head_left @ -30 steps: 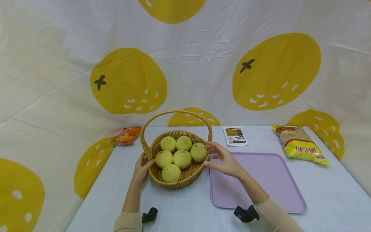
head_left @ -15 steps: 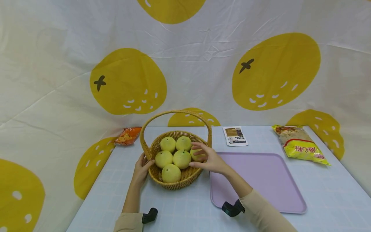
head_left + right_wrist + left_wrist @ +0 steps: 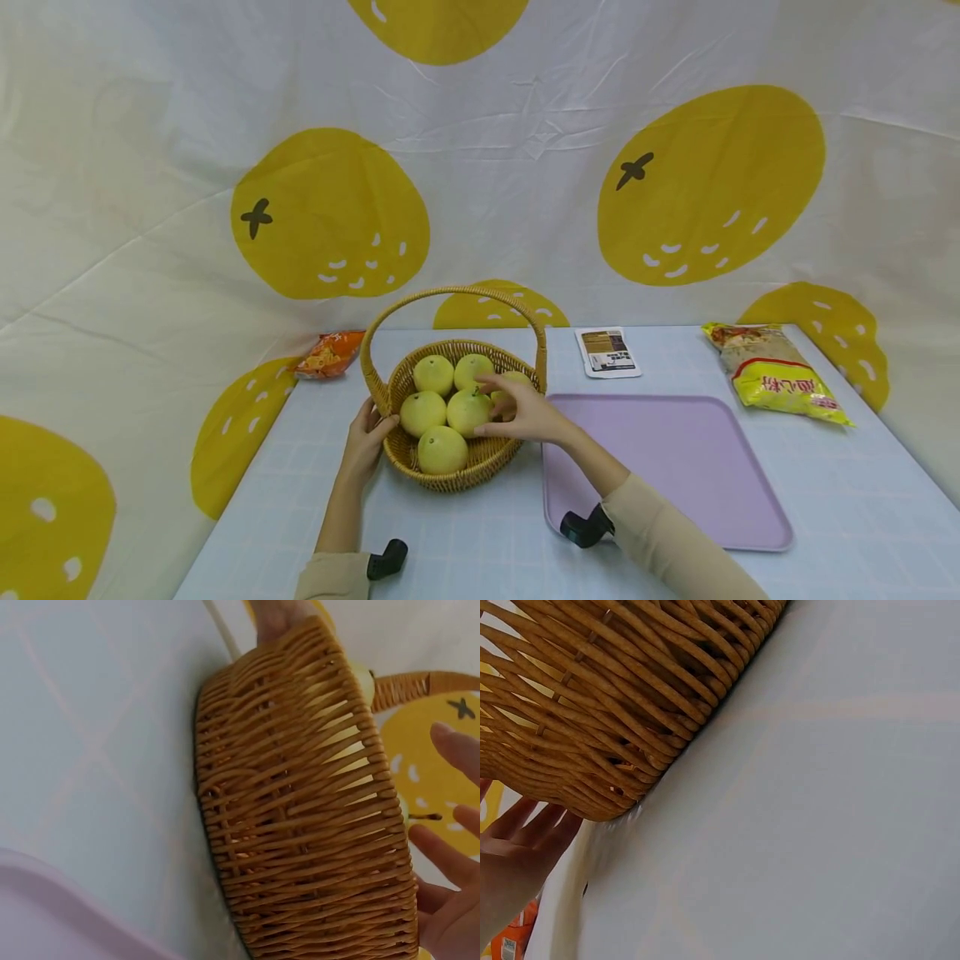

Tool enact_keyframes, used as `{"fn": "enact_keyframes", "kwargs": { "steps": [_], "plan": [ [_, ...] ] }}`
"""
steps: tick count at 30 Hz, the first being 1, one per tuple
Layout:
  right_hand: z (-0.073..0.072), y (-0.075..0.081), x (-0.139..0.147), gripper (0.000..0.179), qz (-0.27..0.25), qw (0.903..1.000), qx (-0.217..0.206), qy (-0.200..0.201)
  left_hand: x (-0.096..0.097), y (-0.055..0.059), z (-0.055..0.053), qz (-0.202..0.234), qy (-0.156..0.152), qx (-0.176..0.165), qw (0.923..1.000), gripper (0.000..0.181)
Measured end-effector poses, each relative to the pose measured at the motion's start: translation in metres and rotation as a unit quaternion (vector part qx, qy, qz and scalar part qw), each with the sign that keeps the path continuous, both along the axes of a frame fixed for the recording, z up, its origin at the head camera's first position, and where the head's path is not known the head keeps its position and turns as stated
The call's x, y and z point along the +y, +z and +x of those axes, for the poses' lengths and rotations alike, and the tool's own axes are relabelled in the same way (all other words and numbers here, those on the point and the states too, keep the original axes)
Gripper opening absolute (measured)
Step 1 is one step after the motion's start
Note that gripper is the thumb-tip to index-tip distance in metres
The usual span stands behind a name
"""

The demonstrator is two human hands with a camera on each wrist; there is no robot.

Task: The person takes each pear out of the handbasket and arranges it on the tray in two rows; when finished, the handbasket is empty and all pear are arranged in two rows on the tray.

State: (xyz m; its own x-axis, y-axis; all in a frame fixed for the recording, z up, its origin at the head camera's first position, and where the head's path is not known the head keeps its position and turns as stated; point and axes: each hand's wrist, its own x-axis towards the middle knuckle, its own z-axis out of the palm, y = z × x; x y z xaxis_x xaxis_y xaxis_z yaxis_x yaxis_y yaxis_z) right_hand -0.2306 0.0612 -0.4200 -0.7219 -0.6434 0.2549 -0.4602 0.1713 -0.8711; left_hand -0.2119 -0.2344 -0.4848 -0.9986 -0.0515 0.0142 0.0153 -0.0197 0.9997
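A wicker basket (image 3: 477, 475) with an arched handle (image 3: 461, 292) stands on the table, holding several round yellow-green fruits (image 3: 442, 451). At its left side my left hand (image 3: 363, 446) grips the rim, thumb on top and fingers (image 3: 546, 827) against the outer wall. My right hand (image 3: 527, 414) hovers over the right half of the basket, fingers spread and thumb apart. Its fingertips reach the fruit with a short stem (image 3: 463, 414). The rightmost fruit (image 3: 517, 380) is partly hidden behind that hand. The right wrist view shows the spread fingers (image 3: 446, 855) just beyond the rim.
A lilac tray (image 3: 675, 467) lies right of the basket, under my right forearm. Behind it is a white and brown packet (image 3: 608, 352). A yellow snack bag (image 3: 780, 379) lies far right, and an orange packet (image 3: 330, 355) lies back left.
My right hand has moved left from the basket's right rim to over the fruits, its fingers reaching the stemmed one. My left hand keeps its hold on the rim.
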Motion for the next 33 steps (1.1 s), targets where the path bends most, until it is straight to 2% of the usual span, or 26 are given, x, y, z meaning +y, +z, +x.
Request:
{"fn": "enact_keyframes", "kwargs": {
  "steps": [4, 10, 15, 23, 30, 33],
  "plan": [
    [-0.006, -0.004, -0.002, 0.072, 0.031, 0.9994, 0.008, 0.009, 0.0, 0.0, 0.0, 0.0, 0.002, 0.002, 1.0, 0.067],
    [-0.01, -0.001, -0.003, 0.075, 0.093, 0.9954, 0.021, 0.014, 0.001, 0.0, 0.0, -0.001, 0.003, -0.001, 1.0, 0.067],
    [-0.011, 0.001, -0.005, 0.077, 0.125, 0.9919, 0.021, 0.009, 0.001, 0.0, 0.001, -0.003, 0.003, -0.007, 1.0, 0.068],
    [-0.012, 0.003, -0.013, 0.081, 0.21, 0.9739, 0.086, -0.013, 0.0, 0.0, 0.0, 0.001, 0.001, -0.008, 1.0, 0.068],
    [-0.012, 0.002, -0.02, 0.073, 0.226, 0.9699, 0.092, -0.005, 0.001, 0.0, 0.0, 0.007, 0.005, -0.008, 0.9999, 0.068],
    [-0.011, 0.0, -0.023, 0.069, 0.226, 0.9692, 0.098, -0.013, 0.001, 0.0, 0.001, 0.005, 0.008, -0.008, 0.9999, 0.067]
  ]
}}
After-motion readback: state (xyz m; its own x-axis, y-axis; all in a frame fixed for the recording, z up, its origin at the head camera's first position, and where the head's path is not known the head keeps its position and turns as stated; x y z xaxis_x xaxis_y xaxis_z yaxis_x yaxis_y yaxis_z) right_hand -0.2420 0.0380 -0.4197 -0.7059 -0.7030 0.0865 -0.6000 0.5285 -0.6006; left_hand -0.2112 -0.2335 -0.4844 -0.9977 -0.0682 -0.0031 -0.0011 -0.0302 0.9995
